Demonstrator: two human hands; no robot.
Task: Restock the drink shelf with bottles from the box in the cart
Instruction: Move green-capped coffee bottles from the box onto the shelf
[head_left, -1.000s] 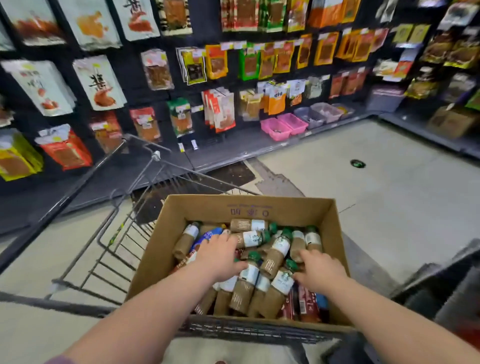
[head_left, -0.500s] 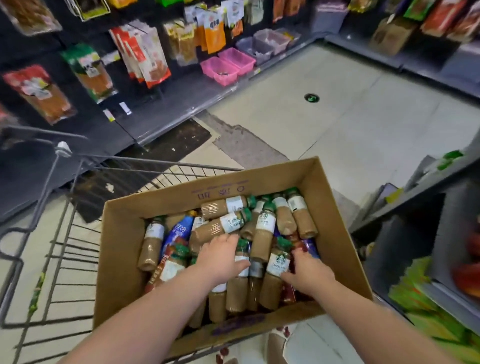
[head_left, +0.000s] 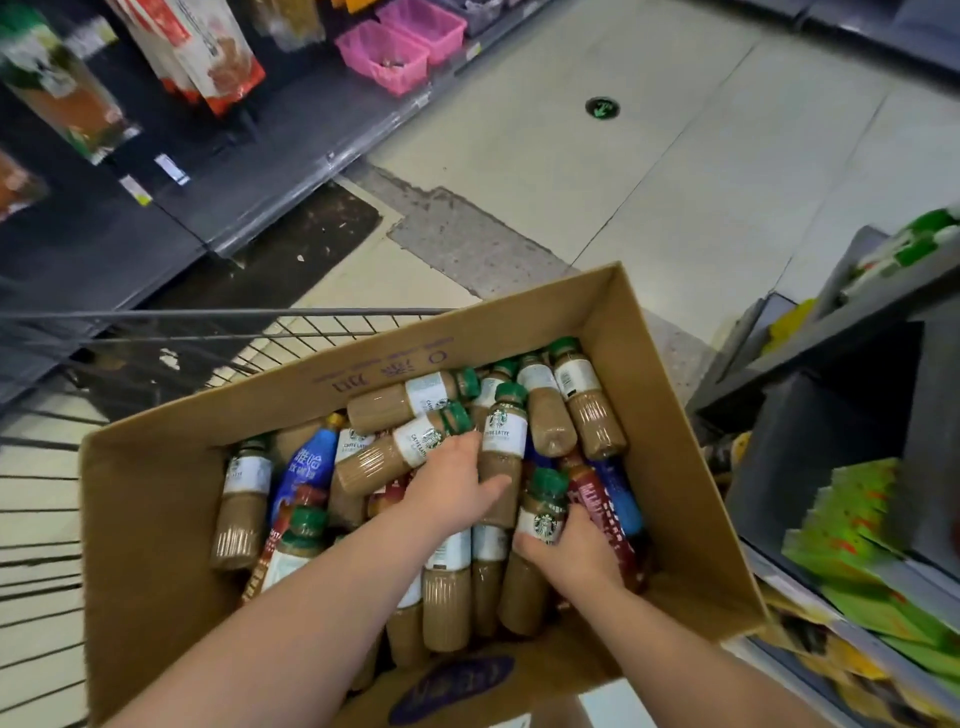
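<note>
Left of the open brown cardboard box (head_left: 156, 545), the grey wire shopping cart (head_left: 218, 332) that carries it shows its rim and bars. Inside the box lies a loose heap of clear plastic coffee bottles with green caps, with a blue-wrapped bottle (head_left: 306, 467) toward the box's left side.

The left hand (head_left: 449, 491) lies near the middle of the box, fingers spread and curled over an upright green-capped latte bottle with a white label (head_left: 504, 436); it looks to be closing round it, though a full grip cannot be confirmed. A second ago this hand lay flat on the pile, so it has now settled on one bottle.

Just right of it, the right hand (head_left: 569, 556) has gone from resting on the pile to wrapping the body of a second green-capped coffee bottle (head_left: 543, 512), beside a dark red bottle (head_left: 597, 499).

The view has also swung right of the box, bringing a grey metal store shelf (head_left: 831, 364) into sight. Judging by this, both bottles are chosen and lifting them comes next; nothing is shelved yet.
</note>
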